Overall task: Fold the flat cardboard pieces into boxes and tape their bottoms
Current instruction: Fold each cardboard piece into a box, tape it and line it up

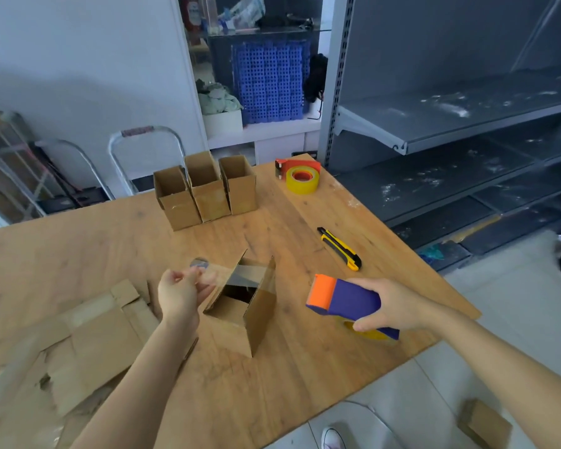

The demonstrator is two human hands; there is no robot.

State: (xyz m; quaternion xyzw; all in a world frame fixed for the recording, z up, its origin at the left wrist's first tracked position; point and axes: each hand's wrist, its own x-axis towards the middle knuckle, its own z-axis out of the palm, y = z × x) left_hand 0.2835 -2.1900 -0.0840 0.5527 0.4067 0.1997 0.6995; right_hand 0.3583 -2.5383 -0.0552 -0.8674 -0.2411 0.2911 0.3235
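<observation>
Left hand point(182, 293): fingers curled, pinching one end of a clear tape strip point(243, 276) that ran across the part-folded box point(259, 315) just right of it; right hand point(392, 306): clenched round a purple-and-orange tape dispenser point(347, 299), held right of that box, above the table point(78, 254); flat cardboard pieces point(91, 335) left of the left hand; three open boxes point(204, 189) well beyond it; utility knife point(339, 249) beyond the right hand.

Yellow-blk utility knife point(339, 249) on wood table point(78, 254) w/ grey shelving point(450, 124) at right, stepladder point(138, 131) behind.
</observation>
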